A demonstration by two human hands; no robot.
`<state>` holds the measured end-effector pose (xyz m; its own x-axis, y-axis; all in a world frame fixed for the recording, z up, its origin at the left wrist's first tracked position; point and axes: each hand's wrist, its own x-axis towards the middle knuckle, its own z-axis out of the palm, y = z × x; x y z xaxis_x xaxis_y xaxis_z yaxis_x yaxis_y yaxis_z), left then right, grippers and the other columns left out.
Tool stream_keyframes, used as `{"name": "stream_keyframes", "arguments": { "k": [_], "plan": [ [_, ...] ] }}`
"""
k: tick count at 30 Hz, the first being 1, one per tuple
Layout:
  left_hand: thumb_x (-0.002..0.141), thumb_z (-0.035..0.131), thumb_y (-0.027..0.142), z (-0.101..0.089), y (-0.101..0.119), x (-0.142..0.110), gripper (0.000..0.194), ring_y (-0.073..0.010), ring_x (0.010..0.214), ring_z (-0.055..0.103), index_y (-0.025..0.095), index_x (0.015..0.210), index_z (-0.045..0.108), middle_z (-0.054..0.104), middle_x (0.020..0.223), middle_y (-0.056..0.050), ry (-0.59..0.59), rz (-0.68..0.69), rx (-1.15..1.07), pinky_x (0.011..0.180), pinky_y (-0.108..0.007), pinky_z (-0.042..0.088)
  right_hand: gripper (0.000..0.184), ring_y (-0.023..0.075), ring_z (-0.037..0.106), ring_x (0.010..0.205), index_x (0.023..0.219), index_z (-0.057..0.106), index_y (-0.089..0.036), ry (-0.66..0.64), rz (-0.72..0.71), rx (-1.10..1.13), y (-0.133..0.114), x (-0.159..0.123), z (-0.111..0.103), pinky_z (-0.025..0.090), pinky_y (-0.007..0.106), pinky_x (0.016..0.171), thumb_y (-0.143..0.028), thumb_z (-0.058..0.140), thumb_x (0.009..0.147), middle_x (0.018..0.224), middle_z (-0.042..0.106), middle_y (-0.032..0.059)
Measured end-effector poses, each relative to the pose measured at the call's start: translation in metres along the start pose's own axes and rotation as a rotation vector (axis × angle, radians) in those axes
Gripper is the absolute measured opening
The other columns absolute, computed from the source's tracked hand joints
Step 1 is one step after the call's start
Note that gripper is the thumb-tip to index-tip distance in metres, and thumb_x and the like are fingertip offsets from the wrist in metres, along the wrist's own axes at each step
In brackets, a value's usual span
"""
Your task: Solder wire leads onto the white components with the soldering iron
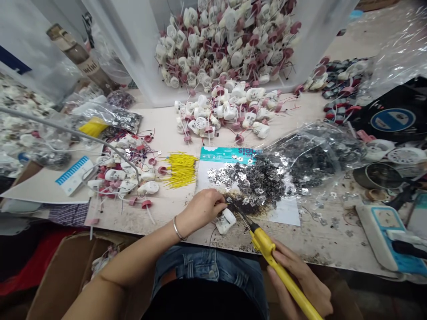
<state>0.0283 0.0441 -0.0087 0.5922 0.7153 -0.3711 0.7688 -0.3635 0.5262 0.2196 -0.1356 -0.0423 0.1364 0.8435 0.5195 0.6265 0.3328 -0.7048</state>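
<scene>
My left hand (pixel 200 209) is closed in a pinch at the near table edge, fingertips pressed on something small I cannot make out, right beside a small white plastic part (pixel 226 220). My right hand (pixel 300 280) is wrapped round the handle of a yellow soldering iron (pixel 267 244), whose metal tip reaches up-left to the point by my left fingertips. A white card (pixel 283 211) with a teal top strip lies under this spot, covered with a heap of small silver metal pieces (pixel 256 182). A bundle of yellow wires (pixel 180 169) lies just left of the card.
A clear bin (pixel 140 49) at the back spills white-and-pink parts (pixel 230 111) onto the table. More parts lie at the left (pixel 123 173). A clear bag of metal pieces (pixel 316 155) lies right, a power strip (pixel 387 235) near the right edge, a cardboard box (pixel 66 271) lower left.
</scene>
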Motion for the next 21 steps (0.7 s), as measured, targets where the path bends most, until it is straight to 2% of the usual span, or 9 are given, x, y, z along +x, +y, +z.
{"name": "stream_keyframes", "arguments": {
  "k": [3,8,17,21],
  "plan": [
    [0.086,0.061,0.026,0.007,0.001,0.006,0.014,-0.0176,0.078,0.063,0.018,0.083,0.072,0.072,0.082,-0.004,0.050,-0.045,0.078,0.070,-0.026,0.045,0.039,0.0239,0.068,0.100,0.113,0.063,-0.013,-0.012,-0.037,-0.001,0.001,0.005,0.004,0.063,0.033,0.075,-0.003,0.062,0.075,0.112,0.067,0.0110],
    [0.084,0.059,0.025,0.007,0.006,0.009,0.016,-0.0194,0.077,0.064,0.018,0.080,0.073,0.072,0.081,-0.004,0.050,-0.070,0.130,0.071,-0.028,0.045,0.048,0.0243,0.066,0.105,0.123,0.059,-0.012,-0.122,-0.093,-0.021,0.005,0.002,0.007,0.061,0.036,0.082,0.001,0.059,0.077,0.117,0.065,0.0133],
    [0.084,0.056,0.023,0.008,0.012,0.008,0.018,-0.0194,0.076,0.066,0.018,0.079,0.072,0.073,0.081,-0.005,0.041,-0.083,0.151,0.072,-0.028,0.046,0.052,0.0237,0.067,0.103,0.126,0.057,-0.015,-0.115,-0.119,-0.060,0.004,0.001,0.004,0.062,0.034,0.081,0.001,0.059,0.076,0.118,0.065,0.0114],
    [0.084,0.054,0.022,0.007,0.014,0.005,0.019,-0.0194,0.074,0.065,0.018,0.078,0.072,0.073,0.081,-0.004,0.042,-0.094,0.143,0.069,-0.028,0.046,0.051,0.0236,0.067,0.103,0.125,0.058,-0.013,-0.105,-0.119,-0.074,0.003,0.001,0.005,0.061,0.034,0.081,0.001,0.058,0.076,0.118,0.065,0.0125]
  ]
}}
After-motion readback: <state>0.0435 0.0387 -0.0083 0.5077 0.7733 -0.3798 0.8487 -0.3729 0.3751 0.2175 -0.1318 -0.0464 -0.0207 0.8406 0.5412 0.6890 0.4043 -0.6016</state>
